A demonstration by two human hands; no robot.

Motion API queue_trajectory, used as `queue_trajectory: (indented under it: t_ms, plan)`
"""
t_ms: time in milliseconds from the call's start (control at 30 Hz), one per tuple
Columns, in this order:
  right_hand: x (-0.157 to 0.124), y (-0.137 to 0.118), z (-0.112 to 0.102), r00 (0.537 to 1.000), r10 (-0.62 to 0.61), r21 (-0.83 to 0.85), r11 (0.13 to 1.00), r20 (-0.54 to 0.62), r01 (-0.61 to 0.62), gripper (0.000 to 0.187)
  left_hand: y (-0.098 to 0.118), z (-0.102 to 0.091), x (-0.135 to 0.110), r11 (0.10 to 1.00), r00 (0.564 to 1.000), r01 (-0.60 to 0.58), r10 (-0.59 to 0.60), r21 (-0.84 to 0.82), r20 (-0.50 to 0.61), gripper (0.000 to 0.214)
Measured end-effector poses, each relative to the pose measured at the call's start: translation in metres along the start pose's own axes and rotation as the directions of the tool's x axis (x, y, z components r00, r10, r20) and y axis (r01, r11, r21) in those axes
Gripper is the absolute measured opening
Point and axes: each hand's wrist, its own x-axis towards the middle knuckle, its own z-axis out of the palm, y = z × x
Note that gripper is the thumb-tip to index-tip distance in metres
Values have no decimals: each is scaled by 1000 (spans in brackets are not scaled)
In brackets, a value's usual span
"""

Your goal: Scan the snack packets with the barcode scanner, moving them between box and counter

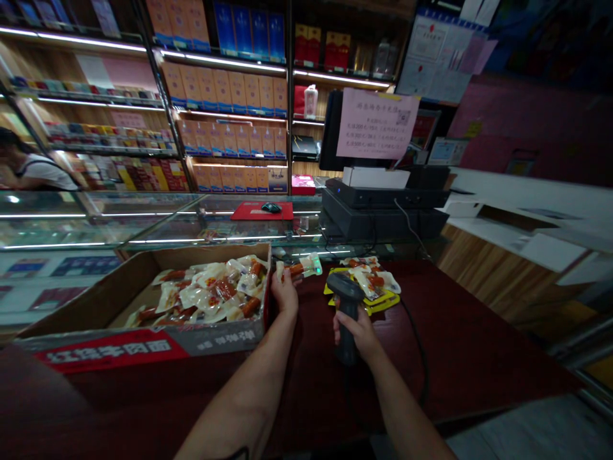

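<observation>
Pinching wrapped packet (309,263) in left hand (286,294), just right of open carton (225,343); see green light spot on its far end, can't read label, partly covered by fingers. Gripping dark scanner (345,287) by handle in right hand (360,332), fingers wrapped round; can't see underside of its head. Behind it, see loose packets (378,281) and yellow packs (387,301), partly blocked. Can't count heaped packets (211,294) in carton. Note dark red counter (469,345), edges dim. Beyond, see glass display case (163,220), monitor (330,134) mostly covered by paper sign (378,124), lit shelves of boxes (230,89), and person (43,172) cut off at left edge
</observation>
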Motion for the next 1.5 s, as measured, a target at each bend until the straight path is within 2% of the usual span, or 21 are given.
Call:
queue_trajectory:
  t_ms: [133,300,400,533,667,767,900,967,1067,1133,1200,1300,1367,1433,1500]
  plan:
    - [-3,-3,2,1000,-4,-5,1000,-13,4,45,0,-1,-1,1000,1000,-19,19,14,0,25]
    - [-5,-6,4,1000,-6,4,1000,-16,6,48,0,1,-4,999,1000,15,-15,29,11,25]
    - [-6,-6,4,1000,-13,16,1000,-11,13,48,7,7,-10,999,999,16,-17,36,31,23]
    - [-8,-8,8,1000,-12,55,998,-8,13,47,38,18,-22,994,989,-54,40,93,144,19]
    - [-15,-16,22,999,-3,84,996,48,-1,48,88,16,-22,968,969,-162,119,192,219,19]
    - [-19,-26,39,990,-1,86,996,140,-12,47,129,-2,-12,957,962,-197,147,213,229,21]
    - [-20,-37,69,961,5,112,993,276,-37,46,175,-41,9,920,958,-283,255,270,134,26]
    - [-19,-40,86,943,12,113,992,333,-53,45,190,-62,22,905,954,-300,290,302,79,26]
    - [-18,-41,109,917,43,101,991,396,-90,44,199,-90,41,885,958,-274,286,376,24,24]
    - [-19,-39,121,905,62,85,991,421,-108,44,199,-103,49,840,957,-256,291,479,1,24]
    - [-19,-35,129,896,71,66,992,439,-110,42,197,-112,53,728,936,-274,351,629,2,30]
    - [-19,-30,133,889,79,47,993,451,-112,40,194,-114,50,484,853,-340,519,807,48,51]
    - [-19,-28,133,889,76,51,993,451,-111,41,193,-110,46,387,803,-371,591,844,82,61]
    - [-19,-27,132,892,75,54,992,446,-110,42,193,-103,41,369,776,-407,622,836,103,62]
    - [-19,-28,129,900,78,57,992,429,-113,44,192,-94,36,392,762,-464,634,794,132,59]
